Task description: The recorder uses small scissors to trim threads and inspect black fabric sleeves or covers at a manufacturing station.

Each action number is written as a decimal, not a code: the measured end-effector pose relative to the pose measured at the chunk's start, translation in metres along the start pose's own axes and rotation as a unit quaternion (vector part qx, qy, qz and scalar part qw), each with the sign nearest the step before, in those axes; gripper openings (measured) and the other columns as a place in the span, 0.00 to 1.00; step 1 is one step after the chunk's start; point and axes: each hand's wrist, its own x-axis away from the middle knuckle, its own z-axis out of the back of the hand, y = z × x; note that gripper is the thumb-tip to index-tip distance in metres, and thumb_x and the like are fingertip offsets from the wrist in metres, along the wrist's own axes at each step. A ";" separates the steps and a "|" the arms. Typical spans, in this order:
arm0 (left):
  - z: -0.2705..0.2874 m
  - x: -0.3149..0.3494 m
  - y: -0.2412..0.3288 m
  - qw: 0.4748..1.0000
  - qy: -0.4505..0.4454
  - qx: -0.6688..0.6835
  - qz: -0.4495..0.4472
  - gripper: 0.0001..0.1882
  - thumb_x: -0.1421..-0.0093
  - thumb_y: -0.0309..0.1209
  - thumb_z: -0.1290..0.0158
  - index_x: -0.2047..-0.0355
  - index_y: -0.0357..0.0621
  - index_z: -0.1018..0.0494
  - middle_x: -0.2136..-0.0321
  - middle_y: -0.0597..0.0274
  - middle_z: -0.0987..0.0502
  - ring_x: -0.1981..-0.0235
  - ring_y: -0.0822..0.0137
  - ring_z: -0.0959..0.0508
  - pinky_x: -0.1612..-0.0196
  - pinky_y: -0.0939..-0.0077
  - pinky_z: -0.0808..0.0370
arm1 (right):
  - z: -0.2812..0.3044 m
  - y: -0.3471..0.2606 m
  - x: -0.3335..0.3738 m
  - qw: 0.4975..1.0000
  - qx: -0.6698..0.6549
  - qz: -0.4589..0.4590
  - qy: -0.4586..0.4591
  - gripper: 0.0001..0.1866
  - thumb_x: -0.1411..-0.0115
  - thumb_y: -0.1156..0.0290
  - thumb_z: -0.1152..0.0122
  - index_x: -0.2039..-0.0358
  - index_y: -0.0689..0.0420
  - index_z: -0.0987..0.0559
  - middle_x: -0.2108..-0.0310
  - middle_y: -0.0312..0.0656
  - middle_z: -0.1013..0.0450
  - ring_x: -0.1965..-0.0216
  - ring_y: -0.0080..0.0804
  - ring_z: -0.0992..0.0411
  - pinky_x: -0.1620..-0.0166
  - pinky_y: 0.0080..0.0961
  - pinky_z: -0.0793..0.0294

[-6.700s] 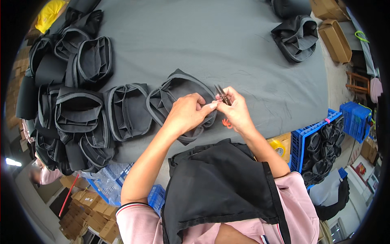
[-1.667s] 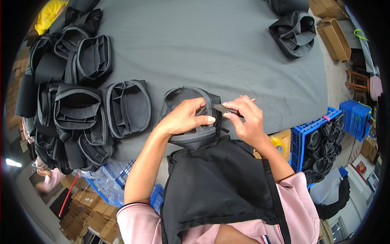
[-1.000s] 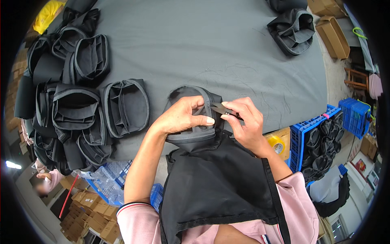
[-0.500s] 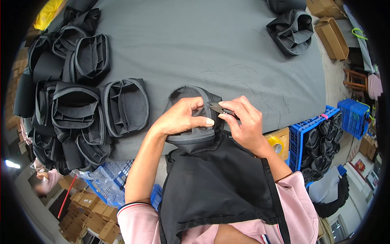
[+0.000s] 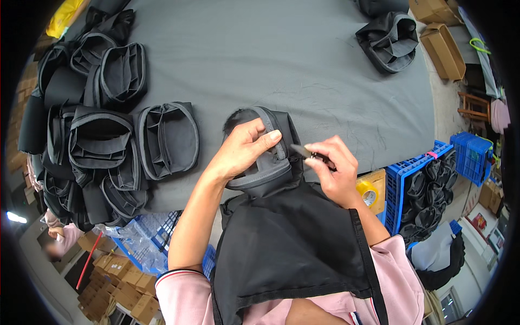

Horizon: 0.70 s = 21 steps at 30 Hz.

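Pouch [image 5: 271, 165] of black fabric, probably light, soft and best held by its firmer rim [image 5: 280, 151], is at the near edge of the counter [image 5: 325, 65], left hand [image 5: 244, 149] curled with thumb over that rim, right hand [image 5: 336, 168] closed around snips [image 5: 300, 150] just beside it.

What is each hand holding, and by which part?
The left hand holds the bag by its rim; the right hand holds the snips by the handle end, partly hidden by the fingers.
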 end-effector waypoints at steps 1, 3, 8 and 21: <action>-0.001 0.000 0.001 1.000 0.000 0.000 0.000 0.14 0.40 0.36 0.49 0.63 0.36 0.29 0.71 0.69 0.27 0.69 0.80 0.31 0.64 0.82 0.32 | 0.001 0.000 0.002 1.000 0.000 0.000 0.000 0.12 0.55 0.78 0.36 0.67 0.58 0.23 0.75 0.38 0.31 0.79 0.28 0.31 0.75 0.21 0.32; -0.003 0.001 0.002 1.000 0.005 0.009 0.015 0.14 0.40 0.36 0.49 0.64 0.35 0.30 0.71 0.69 0.27 0.69 0.80 0.31 0.64 0.83 0.32 | 0.000 0.002 0.005 0.998 -0.023 -0.017 -0.051 0.12 0.55 0.77 0.36 0.66 0.57 0.23 0.75 0.38 0.31 0.79 0.28 0.31 0.75 0.21 0.33; -0.008 0.002 0.001 1.000 0.012 0.011 -0.004 0.14 0.39 0.37 0.50 0.66 0.36 0.30 0.72 0.70 0.28 0.70 0.81 0.32 0.66 0.83 0.33 | -0.003 -0.001 0.002 0.998 -0.005 -0.004 -0.056 0.13 0.55 0.75 0.36 0.66 0.56 0.24 0.74 0.38 0.31 0.79 0.30 0.31 0.75 0.23 0.32; -0.008 -0.001 -0.005 0.997 0.062 0.017 -0.045 0.21 0.40 0.45 0.51 0.81 0.43 0.39 0.82 0.75 0.41 0.78 0.81 0.43 0.77 0.82 0.41 | 0.004 -0.013 -0.004 0.996 0.039 0.078 0.008 0.13 0.58 0.76 0.35 0.68 0.57 0.23 0.75 0.39 0.29 0.78 0.34 0.30 0.73 0.27 0.31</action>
